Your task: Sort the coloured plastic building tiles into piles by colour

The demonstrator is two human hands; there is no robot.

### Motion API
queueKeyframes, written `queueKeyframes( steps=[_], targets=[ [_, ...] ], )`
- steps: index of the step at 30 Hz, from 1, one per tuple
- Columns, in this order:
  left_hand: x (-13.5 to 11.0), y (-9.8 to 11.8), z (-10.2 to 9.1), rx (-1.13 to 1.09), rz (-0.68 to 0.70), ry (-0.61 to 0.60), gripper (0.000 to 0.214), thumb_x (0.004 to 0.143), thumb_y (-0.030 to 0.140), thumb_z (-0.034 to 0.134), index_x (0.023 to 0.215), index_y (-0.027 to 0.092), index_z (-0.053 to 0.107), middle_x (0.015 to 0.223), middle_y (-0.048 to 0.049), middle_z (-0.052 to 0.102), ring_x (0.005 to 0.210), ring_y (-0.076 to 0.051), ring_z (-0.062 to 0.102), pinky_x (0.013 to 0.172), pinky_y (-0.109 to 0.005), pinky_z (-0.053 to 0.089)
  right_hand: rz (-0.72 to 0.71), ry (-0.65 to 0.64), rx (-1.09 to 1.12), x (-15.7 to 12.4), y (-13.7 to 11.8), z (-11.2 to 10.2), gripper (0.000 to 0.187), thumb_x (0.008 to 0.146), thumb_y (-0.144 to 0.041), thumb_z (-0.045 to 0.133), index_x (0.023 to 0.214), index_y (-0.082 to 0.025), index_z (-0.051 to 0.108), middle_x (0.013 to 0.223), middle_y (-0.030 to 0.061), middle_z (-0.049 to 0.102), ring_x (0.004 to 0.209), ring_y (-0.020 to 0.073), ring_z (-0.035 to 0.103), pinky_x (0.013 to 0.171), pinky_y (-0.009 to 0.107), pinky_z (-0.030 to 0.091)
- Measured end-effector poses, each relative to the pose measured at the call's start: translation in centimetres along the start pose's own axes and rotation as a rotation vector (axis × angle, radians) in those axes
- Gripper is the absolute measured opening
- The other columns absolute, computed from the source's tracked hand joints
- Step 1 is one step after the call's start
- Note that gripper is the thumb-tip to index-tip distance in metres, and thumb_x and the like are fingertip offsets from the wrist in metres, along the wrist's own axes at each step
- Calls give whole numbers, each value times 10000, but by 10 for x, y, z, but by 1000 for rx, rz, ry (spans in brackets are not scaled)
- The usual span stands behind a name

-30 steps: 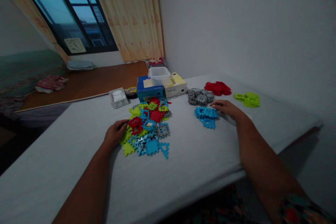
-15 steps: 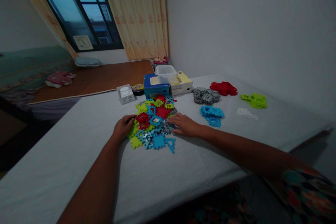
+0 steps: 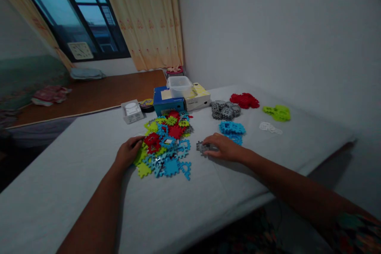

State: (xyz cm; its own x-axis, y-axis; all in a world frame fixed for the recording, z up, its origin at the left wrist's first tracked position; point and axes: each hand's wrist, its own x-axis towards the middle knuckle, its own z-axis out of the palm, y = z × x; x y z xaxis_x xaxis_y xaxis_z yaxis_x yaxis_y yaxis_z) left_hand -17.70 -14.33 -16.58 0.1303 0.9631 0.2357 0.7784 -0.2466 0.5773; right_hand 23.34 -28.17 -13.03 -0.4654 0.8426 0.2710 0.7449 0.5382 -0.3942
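A mixed heap of toothed plastic building pieces (image 3: 171, 166), blue, red, lime and grey, lies on the white-covered table. At the heap's left edge rests my left hand (image 3: 128, 152), fingers a little apart and touching the lime pieces, with nothing seen held. My right hand (image 3: 223, 147) is closed on a grey toothed building piece (image 3: 201, 148), just right of the heap and low over the cloth; its fingers hide part of the piece. Behind that hand lies a pile of blue pieces (image 3: 232, 127).
Sorted piles of grey pieces (image 3: 225, 110), red pieces (image 3: 244, 100) and lime pieces (image 3: 277, 113) lie toward the wall, near a white piece (image 3: 270, 128). Behind the heap stand a blue box (image 3: 168, 105), a yellow-white box (image 3: 198, 101), a clear tub (image 3: 180, 84) and a small open box (image 3: 131, 115).
My right hand has drawn a grey piece out of the heap and moved right with it. My left hand stays at the heap's left edge. The view has shifted slightly right.
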Motion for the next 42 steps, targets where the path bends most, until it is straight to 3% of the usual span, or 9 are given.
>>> queueKeyframes(
  steps=[4,10,13,17,21,24,28,32,42],
  targets=[
    [2,1,-2,18,-11,-3,495,778,499,483,1105,224,733,1158,-66,732,1047,-267,679,912,-337,529,205,123,26,-17,36,-32,326,864,-456,631,1064,-210,709,991,69,732,884,213,656,817,330,485],
    [2,1,-3,16,-42,12,493,765,500,492,1099,229,733,1130,-62,742,980,-261,698,862,-330,548,518,364,-160,-20,125,-80,322,848,-408,632,1087,-206,709,1035,86,732,906,232,667,824,333,488],
    [1,1,-2,5,-41,6,493,764,500,499,1096,220,731,1120,-68,745,967,-261,700,869,-342,547,563,370,-261,-4,154,-83,331,836,-391,647,1102,-204,708,1083,100,723,1009,265,639,889,371,475],
    [0,4,-3,-12,-37,20,477,756,490,502,1072,222,738,1114,-66,746,995,-256,693,894,-336,538,564,314,-297,18,166,-75,393,814,-410,683,1156,-218,687,1156,99,700,1113,291,583,929,401,461],
    [-1,6,-3,-42,-21,18,471,757,473,504,1062,202,740,1125,-72,741,1026,-256,683,922,-335,528,559,288,-303,32,152,-69,459,811,-465,686,1188,-203,668,1246,130,653,1175,336,535,957,459,442],
    [-2,6,-2,-46,-33,5,470,771,453,500,1084,191,734,1131,-77,739,1008,-258,684,912,-345,530,374,331,-264,43,115,-54,394,872,-418,621,1194,-195,659,1254,136,641,1170,321,533,993,474,416],
    [-3,4,-1,-59,-27,-4,476,798,464,496,1112,191,726,1159,-78,729,1018,-250,680,904,-334,529,-27,88,-91,58,39,-11,334,899,-375,605,1198,-232,656,1176,94,677,1097,258,573,969,419,446],
    [-4,3,1,-61,-33,-2,476,798,459,497,1125,196,723,1137,-75,736,1021,-251,677,900,-337,527,-128,-113,-3,68,-11,26,383,852,-399,680,1213,-273,653,1144,79,686,1055,248,590,881,389,490],
    [-2,4,1,-72,-22,6,450,790,445,509,1097,202,730,1129,-66,739,1021,-238,677,922,-325,516,-69,-69,26,56,12,36,275,838,-294,686,1097,-204,671,1112,94,666,1071,240,568,928,374,448]
  ],
)
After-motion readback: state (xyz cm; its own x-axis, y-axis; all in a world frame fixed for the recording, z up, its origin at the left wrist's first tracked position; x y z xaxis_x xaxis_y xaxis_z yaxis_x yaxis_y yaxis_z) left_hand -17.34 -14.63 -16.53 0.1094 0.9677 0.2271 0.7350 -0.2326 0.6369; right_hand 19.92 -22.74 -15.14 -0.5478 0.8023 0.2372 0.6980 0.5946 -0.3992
